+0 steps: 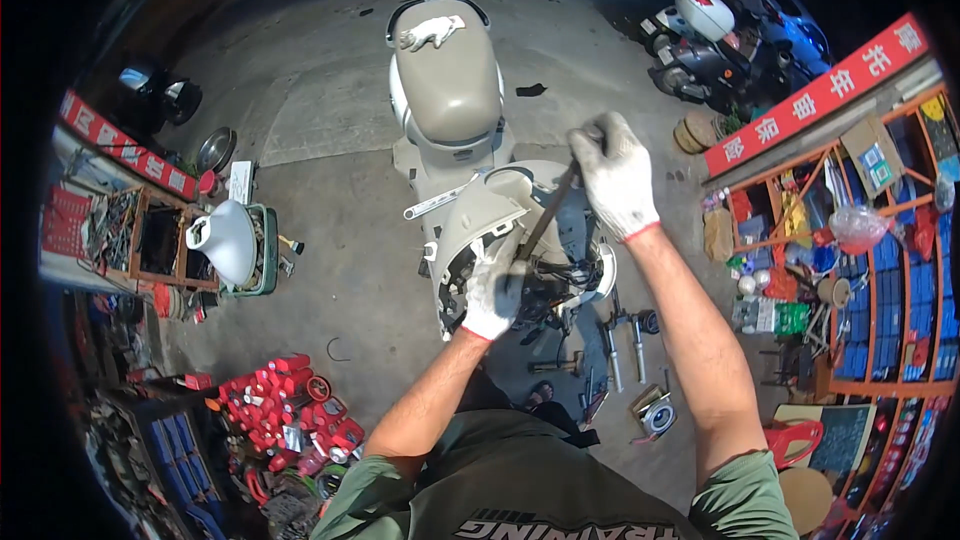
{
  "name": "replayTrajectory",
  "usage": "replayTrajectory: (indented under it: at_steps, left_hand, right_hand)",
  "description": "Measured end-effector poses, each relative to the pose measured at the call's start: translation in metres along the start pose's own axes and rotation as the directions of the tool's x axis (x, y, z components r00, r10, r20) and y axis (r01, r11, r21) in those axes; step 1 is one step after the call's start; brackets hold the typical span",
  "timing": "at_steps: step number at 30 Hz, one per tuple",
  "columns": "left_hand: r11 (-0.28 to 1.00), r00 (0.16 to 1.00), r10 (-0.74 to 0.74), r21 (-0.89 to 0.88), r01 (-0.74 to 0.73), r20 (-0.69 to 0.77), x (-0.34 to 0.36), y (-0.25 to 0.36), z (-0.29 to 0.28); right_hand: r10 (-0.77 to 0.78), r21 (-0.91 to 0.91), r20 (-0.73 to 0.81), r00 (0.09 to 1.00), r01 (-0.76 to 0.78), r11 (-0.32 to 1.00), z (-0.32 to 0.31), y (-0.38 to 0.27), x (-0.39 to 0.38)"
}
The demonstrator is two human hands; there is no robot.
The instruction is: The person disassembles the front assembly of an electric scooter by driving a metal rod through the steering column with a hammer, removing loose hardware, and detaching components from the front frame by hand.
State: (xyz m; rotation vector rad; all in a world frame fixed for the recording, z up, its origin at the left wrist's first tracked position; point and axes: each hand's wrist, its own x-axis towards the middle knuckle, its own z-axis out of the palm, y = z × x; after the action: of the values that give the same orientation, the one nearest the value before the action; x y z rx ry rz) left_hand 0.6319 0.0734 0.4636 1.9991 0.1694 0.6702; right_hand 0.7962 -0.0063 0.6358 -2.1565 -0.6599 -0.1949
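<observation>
In the head view, a beige scooter [445, 90] stands in front of me with its front panel [470, 210] opened up and dark wiring and parts [560, 280] exposed. My gloved right hand [616, 170] is closed around the upper end of a long dark bar [548, 210], held slanting over the front panel. My gloved left hand [490, 290] is lower, at the bar's lower end inside the bodywork, with fingers curled against it; the exact contact is partly hidden. A loose white glove [430, 32] lies on the seat, and a pale flat strip [440, 198] rests beside the panel.
Red parts [280, 400] cover the floor at lower left, near a white cone-shaped part [225, 245] on a green bin. Fork tubes [625, 340] lie right of the scooter. Orange shelving [830, 260] lines the right side. Other scooters [715, 50] stand at the back right.
</observation>
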Motion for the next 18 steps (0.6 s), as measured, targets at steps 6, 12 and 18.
replayTrajectory:
  at_steps: [6, 12, 18]
  left_hand:
    - [0.966, 0.99, 0.136, 0.216, -0.139, 0.03, -0.037, 0.001, 0.007]
    - [0.987, 0.995, -0.026, 0.156, 0.041, -0.099, 0.017, 0.009, 0.023]
    - [0.918, 0.999, 0.052, 0.394, -0.054, 0.017, 0.021, -0.038, 0.046]
  right_hand:
    - [-0.012, -0.016, 0.151, 0.988, 0.014, 1.0, 0.03, 0.013, -0.008]
    - [0.086, -0.127, 0.301, 0.95, -0.049, 0.991, 0.045, 0.029, -0.035]
    - [0.087, -0.149, 0.386, 0.918, -0.031, 0.988, 0.052, 0.046, -0.042]
